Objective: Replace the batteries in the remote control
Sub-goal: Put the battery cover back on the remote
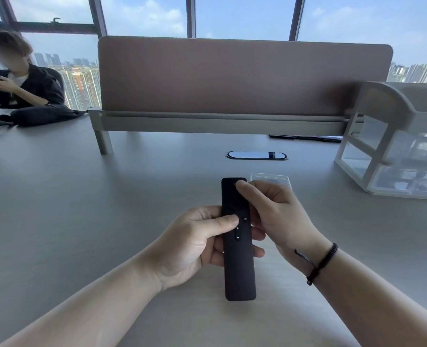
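Note:
A slim black remote control (238, 266) is held above the grey table (82, 196), button side up, its long axis pointing away from me. My left hand (194, 241) grips its middle from the left, thumb lying across the buttons and fingers curled underneath. My right hand (275, 211) holds the far end from the right, thumb on the top near the power button. A small clear plastic case (270, 177) lies on the table just behind my right hand. No batteries are visible.
A brown desk divider (232, 76) stands across the back. A white tiered organiser with clear trays (395, 146) sits at the right. An oval cable port (257, 155) is set in the table. A seated person (19, 81) and a dark bag (39, 116) are at far left.

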`<state>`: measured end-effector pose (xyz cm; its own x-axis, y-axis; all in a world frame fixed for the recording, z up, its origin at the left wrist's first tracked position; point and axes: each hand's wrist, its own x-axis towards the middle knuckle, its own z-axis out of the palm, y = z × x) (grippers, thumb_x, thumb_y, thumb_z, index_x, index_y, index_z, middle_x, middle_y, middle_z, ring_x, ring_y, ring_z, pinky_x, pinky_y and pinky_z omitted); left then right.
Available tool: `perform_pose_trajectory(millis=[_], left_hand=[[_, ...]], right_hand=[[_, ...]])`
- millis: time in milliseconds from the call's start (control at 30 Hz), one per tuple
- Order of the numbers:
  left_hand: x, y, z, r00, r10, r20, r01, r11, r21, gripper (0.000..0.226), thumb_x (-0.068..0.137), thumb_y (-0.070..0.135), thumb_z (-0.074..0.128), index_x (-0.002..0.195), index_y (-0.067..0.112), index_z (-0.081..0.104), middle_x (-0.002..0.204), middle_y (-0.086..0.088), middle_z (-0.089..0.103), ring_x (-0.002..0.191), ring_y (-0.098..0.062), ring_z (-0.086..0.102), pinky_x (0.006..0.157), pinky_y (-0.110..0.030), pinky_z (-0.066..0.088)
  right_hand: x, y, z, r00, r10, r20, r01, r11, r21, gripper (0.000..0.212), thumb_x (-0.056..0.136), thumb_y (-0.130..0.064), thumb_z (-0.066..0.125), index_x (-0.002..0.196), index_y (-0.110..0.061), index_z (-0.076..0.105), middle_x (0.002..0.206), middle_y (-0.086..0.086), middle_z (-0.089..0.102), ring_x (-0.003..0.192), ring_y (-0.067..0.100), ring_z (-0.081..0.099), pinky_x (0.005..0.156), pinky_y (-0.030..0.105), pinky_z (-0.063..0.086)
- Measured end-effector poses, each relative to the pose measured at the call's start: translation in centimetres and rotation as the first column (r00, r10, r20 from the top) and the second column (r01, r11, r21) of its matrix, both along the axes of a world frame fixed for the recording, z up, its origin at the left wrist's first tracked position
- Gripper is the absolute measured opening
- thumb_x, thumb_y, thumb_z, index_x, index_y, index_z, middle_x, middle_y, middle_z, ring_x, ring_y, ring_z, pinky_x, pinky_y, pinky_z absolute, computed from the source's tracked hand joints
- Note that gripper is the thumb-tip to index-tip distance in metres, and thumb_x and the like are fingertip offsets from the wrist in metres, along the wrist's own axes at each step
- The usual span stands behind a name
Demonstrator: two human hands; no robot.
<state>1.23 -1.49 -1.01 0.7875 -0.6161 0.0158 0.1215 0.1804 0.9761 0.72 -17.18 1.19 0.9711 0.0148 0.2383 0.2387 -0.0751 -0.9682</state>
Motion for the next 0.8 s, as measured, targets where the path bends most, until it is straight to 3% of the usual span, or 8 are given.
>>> perform_pose_trajectory(millis=[100, 233, 300, 467, 533, 600, 700, 800], left_hand=[[0.06, 0.09, -0.01, 0.999, 0.041, 0.028, -0.041, 0.999, -0.005, 0.032, 0.092, 0.022, 0.051, 0.108, 0.004, 0.071, 0.105, -0.021, 0.073, 0.091, -0.040, 0.072, 0.081, -0.053, 0.056], [0.24, 0.23, 0.05, 0.990, 0.112, 0.081, -0.111, 0.994, -0.022, 0.027, 0.094, 0.022, 0.051, 0.101, 0.011, 0.074, 0.100, -0.023, 0.074, 0.085, -0.039, 0.071, 0.083, -0.063, 0.052], [0.27, 0.17, -0.03, 0.988, 0.124, 0.096, -0.124, 0.992, -0.013, 0.026, 0.094, 0.024, 0.051, 0.098, 0.012, 0.074, 0.094, -0.018, 0.074, 0.083, -0.037, 0.071, 0.080, -0.058, 0.054], [0.18, 0.09, -0.10, 0.987, 0.121, 0.109, -0.122, 0.993, -0.002, 0.026, 0.095, 0.022, 0.050, 0.099, 0.011, 0.073, 0.092, -0.015, 0.075, 0.083, -0.037, 0.072, 0.076, -0.053, 0.057], [0.11, 0.07, -0.06, 0.986, 0.116, 0.117, -0.117, 0.993, 0.002, 0.028, 0.095, 0.023, 0.050, 0.104, 0.007, 0.071, 0.096, -0.019, 0.074, 0.085, -0.037, 0.071, 0.078, -0.055, 0.056], [0.00, 0.01, -0.05, 0.987, 0.111, 0.118, -0.112, 0.994, 0.003, 0.031, 0.095, 0.023, 0.050, 0.109, 0.001, 0.067, 0.098, -0.021, 0.073, 0.088, -0.037, 0.070, 0.081, -0.061, 0.054], [-0.12, 0.07, 0.12, 0.992, 0.089, 0.095, -0.088, 0.996, -0.008, 0.031, 0.095, 0.020, 0.050, 0.113, -0.002, 0.063, 0.099, -0.021, 0.072, 0.087, -0.038, 0.069, 0.083, -0.062, 0.052], [-0.05, 0.36, 0.27, 0.993, 0.065, 0.101, -0.066, 0.998, 0.010, 0.029, 0.090, 0.010, 0.053, 0.115, -0.003, 0.061, 0.100, -0.021, 0.072, 0.087, -0.039, 0.069, 0.085, -0.061, 0.051]], right_hand=[[0.08, -0.14, -0.16, 0.998, 0.047, -0.031, -0.048, 0.999, -0.018, 0.043, 0.096, -0.026, 0.059, 0.055, -0.016, 0.056, 0.049, -0.003, 0.047, 0.043, 0.013, 0.039, 0.043, 0.020, 0.032], [-0.03, -0.40, -0.39, 0.982, 0.183, -0.046, -0.185, 0.982, -0.030, 0.023, 0.087, -0.015, 0.061, 0.065, -0.013, 0.062, 0.056, 0.006, 0.049, 0.047, 0.014, 0.038, 0.044, 0.021, 0.030], [-0.08, -0.37, -0.40, 0.978, 0.207, -0.039, -0.208, 0.977, -0.048, 0.017, 0.081, -0.014, 0.057, 0.065, -0.014, 0.064, 0.057, 0.011, 0.046, 0.047, 0.014, 0.040, 0.045, 0.024, 0.028], [-0.10, -0.46, -0.42, 0.970, 0.238, -0.051, -0.239, 0.971, -0.009, 0.032, 0.089, 0.001, 0.054, 0.062, -0.013, 0.060, 0.048, 0.000, 0.051, 0.041, 0.015, 0.041, 0.050, 0.039, 0.018], [-0.08, -0.49, -0.50, 0.963, 0.267, -0.034, -0.267, 0.964, -0.006, 0.026, 0.086, -0.002, 0.053, 0.063, -0.012, 0.062, 0.049, 0.002, 0.053, 0.040, 0.018, 0.041, 0.048, 0.037, 0.020], [0.12, -0.58, -0.66, 0.961, 0.277, -0.027, -0.277, 0.960, -0.029, 0.014, 0.080, -0.006, 0.052, 0.073, 0.001, 0.062, 0.054, 0.012, 0.054, 0.041, 0.022, 0.042, 0.046, 0.033, 0.027], [0.39, -0.71, -0.86, 0.951, 0.303, -0.057, -0.305, 0.952, -0.027, 0.027, 0.077, -0.006, 0.051, 0.091, 0.016, 0.059, 0.063, 0.022, 0.054, 0.048, 0.028, 0.044, 0.042, 0.029, 0.034], [0.54, -0.71, -0.91, 0.942, 0.329, -0.066, -0.331, 0.944, -0.013, 0.028, 0.079, -0.006, 0.051, 0.093, 0.017, 0.059, 0.069, 0.025, 0.056, 0.054, 0.033, 0.043, 0.041, 0.028, 0.037]])
